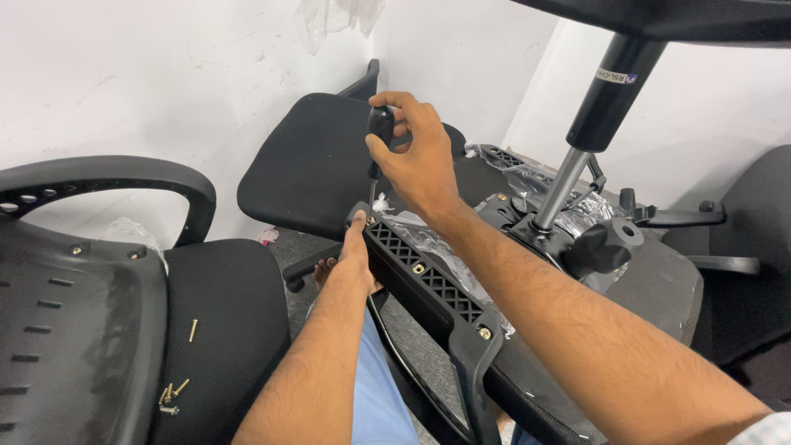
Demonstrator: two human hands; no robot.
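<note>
From the head view, the right hand (416, 156) is raised, wrist bent, fingers closed round the black-handled screwdriver (379, 136) standing upright on the far end of the black plastic ribbed armrest bracket (428, 284); the left hand (356, 255) stretches forward, fingers pressed against that bracket's end; loose brass screws (171, 395) lie on the near-left black seat cushion (218, 330).

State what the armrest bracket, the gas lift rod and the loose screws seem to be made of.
Armrest bracket: black moulded plastic, matte, with grid ribbing. Gas lift rod: polished metal, likely steel, bright and reflective. Loose screws: yellowish metal, perhaps brass-coloured plating.
</note>
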